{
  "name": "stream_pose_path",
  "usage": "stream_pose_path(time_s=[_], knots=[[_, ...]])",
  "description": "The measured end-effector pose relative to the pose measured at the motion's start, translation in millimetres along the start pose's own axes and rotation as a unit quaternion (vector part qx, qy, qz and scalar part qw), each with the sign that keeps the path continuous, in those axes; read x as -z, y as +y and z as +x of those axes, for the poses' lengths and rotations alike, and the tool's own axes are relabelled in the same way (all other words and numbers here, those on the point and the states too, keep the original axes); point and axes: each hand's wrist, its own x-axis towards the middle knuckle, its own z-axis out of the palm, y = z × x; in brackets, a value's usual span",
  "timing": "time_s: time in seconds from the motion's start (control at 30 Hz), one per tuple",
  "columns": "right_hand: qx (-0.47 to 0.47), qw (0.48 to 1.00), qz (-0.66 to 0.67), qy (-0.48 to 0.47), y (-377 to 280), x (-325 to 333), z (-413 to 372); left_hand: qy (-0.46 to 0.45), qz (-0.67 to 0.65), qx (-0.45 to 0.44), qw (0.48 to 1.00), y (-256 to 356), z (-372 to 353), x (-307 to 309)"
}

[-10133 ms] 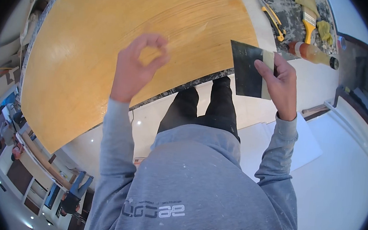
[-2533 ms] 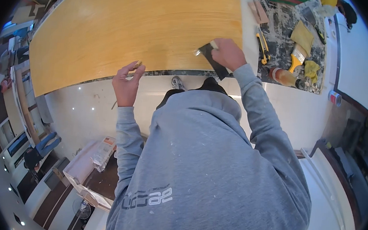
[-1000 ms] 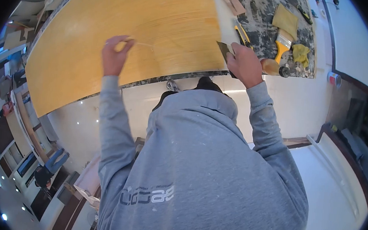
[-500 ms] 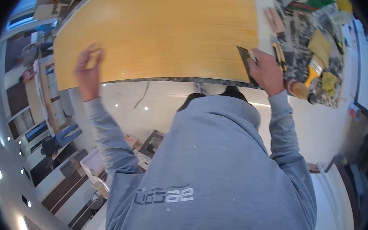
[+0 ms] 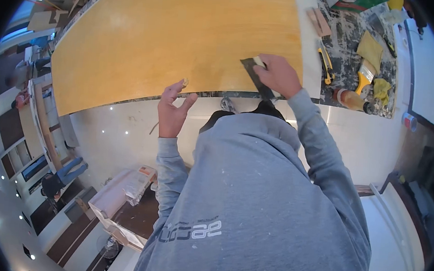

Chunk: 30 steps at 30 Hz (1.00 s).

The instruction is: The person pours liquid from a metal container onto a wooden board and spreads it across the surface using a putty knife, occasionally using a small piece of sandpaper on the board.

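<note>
A large yellow-coated panel (image 5: 158,37) lies on the work surface in front of me. My right hand (image 5: 280,76) grips a wide scraper (image 5: 255,78) by its pale handle, its dark blade tilted over the panel's near edge. Nearer the middle, my left hand (image 5: 173,112) is raised at that same edge. Its thumb stands apart from the bent fingers, and a small yellowish bit shows at a fingertip. To the right of the panel lie a yellow utility knife (image 5: 326,65) and a paintbrush (image 5: 365,79) with a yellow handle.
A bottle (image 5: 349,99) lies on the stained bench (image 5: 347,36) at the right, near yellow cloths (image 5: 370,50) and a pinkish block (image 5: 318,22). A green and white box (image 5: 358,0) stands behind. Another person (image 5: 58,181) is in the background at the left.
My left hand has come right, from over the panel's left end to its near edge. My right hand has moved left with the scraper. The view has shifted slightly.
</note>
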Motion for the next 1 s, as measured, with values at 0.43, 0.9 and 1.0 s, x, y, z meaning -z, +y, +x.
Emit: stream_pose_path(time_s=[0.43, 0.9, 1.0], knots=[[-0.019, 0.989, -0.132, 0.059, 13, -57, 103, 0.012, 0.035, -0.016, 0.999, -55, -35, 32], [0.099, 0.984, -0.027, 0.145, -37, 18, 12, -0.009, -0.019, -0.041, 0.999, -35, -5, 29], [0.111, 0.985, 0.131, 0.031, -26, 28, -10, -0.039, -0.039, -0.1, 0.993, 1, 13, 21]])
